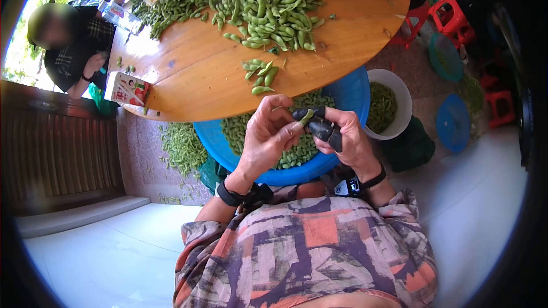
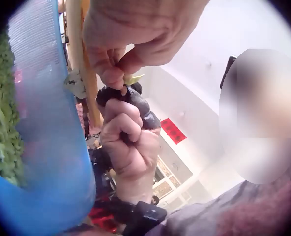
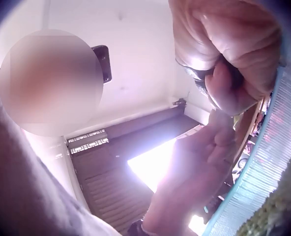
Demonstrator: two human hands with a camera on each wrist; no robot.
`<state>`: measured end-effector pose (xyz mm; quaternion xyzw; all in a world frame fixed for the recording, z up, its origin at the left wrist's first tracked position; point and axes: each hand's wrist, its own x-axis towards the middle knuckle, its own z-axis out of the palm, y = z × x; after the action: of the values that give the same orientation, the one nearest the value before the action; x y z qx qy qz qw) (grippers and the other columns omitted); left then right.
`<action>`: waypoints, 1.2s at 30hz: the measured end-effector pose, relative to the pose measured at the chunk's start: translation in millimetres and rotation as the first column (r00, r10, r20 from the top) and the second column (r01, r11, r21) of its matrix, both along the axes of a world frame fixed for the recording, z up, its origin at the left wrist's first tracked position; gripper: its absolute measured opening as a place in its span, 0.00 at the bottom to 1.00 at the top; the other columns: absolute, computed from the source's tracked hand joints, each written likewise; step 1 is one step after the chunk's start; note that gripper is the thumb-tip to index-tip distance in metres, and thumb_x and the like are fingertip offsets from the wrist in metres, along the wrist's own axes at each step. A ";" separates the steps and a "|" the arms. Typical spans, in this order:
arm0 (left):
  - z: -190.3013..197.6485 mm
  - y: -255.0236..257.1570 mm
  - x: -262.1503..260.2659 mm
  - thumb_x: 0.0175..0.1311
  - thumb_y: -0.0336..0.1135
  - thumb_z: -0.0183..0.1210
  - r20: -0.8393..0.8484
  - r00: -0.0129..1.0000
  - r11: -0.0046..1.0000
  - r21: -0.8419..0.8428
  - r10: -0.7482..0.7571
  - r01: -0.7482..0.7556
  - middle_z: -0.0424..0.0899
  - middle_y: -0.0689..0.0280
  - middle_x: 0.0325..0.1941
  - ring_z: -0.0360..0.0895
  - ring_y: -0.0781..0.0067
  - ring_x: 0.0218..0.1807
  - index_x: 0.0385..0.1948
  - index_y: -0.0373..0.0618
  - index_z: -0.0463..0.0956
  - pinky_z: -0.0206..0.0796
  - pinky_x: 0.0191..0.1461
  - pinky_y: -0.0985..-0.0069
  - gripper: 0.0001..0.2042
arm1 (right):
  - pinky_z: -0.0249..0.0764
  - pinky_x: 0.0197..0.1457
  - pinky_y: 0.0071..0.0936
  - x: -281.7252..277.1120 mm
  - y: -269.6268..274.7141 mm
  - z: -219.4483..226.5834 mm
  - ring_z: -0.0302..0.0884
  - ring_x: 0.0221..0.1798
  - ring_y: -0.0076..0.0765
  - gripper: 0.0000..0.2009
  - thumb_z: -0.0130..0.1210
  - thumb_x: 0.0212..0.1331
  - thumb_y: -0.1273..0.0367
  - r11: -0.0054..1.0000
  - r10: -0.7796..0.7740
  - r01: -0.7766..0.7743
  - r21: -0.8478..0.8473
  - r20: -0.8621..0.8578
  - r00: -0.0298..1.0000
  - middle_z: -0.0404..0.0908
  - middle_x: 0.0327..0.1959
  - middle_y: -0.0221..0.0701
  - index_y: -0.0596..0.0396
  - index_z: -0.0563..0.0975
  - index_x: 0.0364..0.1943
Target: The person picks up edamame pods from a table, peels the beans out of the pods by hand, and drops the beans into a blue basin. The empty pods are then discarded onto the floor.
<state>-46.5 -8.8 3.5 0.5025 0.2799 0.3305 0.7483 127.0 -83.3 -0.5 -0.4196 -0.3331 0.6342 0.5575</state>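
Round wooden table, pale floor, red stools

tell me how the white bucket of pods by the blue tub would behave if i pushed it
The white bucket looks well filled with pods, so it would probably feel fairly heavy and slide rather than tip. Its wide body and flat stance on the floor suggest it won't roll. The loose green pods inside might shift.

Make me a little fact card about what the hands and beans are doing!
Left hand: pinches a green bean pod
Right hand: grips a black handled tool against the pod
Under the hands: round blue plastic basin of green pods
Table: round wooden table with a big heap of pods
Beside basin: white bucket of pods
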 end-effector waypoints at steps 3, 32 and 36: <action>-4.7 3.3 -4.4 0.62 0.22 0.60 0.202 0.974 0.932 -0.325 -0.100 0.163 0.78 0.66 0.30 0.70 0.81 0.23 0.49 0.40 0.66 0.56 0.22 0.84 0.16 | 0.59 0.22 0.14 -0.2 -2.8 3.5 0.63 0.19 0.13 0.08 0.47 0.63 0.71 0.999 0.008 -0.007 -0.037 0.013 1.000 0.70 0.17 0.21 0.59 0.78 0.37; -33.7 -20.8 -3.3 0.53 0.16 0.52 -0.488 0.840 0.590 0.760 0.239 0.274 0.75 0.46 0.40 0.77 0.43 0.39 0.56 0.30 0.65 0.72 0.38 0.57 0.24 | 0.68 0.32 0.38 -22.1 -8.5 -8.6 0.71 0.29 0.52 0.06 0.50 0.45 0.82 0.931 -0.334 0.111 0.348 0.687 0.646 0.70 0.25 0.43 0.64 0.73 0.29; -28.6 -23.6 2.4 0.53 0.17 0.52 -0.526 0.791 0.582 0.764 0.313 0.278 0.73 0.47 0.39 0.75 0.42 0.39 0.55 0.32 0.66 0.70 0.37 0.57 0.23 | 0.68 0.31 0.40 -27.9 -9.9 -10.7 0.72 0.30 0.55 0.06 0.51 0.46 0.82 0.911 -0.386 0.099 0.401 0.742 0.547 0.70 0.26 0.43 0.63 0.74 0.30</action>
<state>-44.1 -32.4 -25.1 0.8621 0.3282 0.2474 0.2964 99.1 -93.2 -11.3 -0.6098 -0.5832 0.2272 0.4861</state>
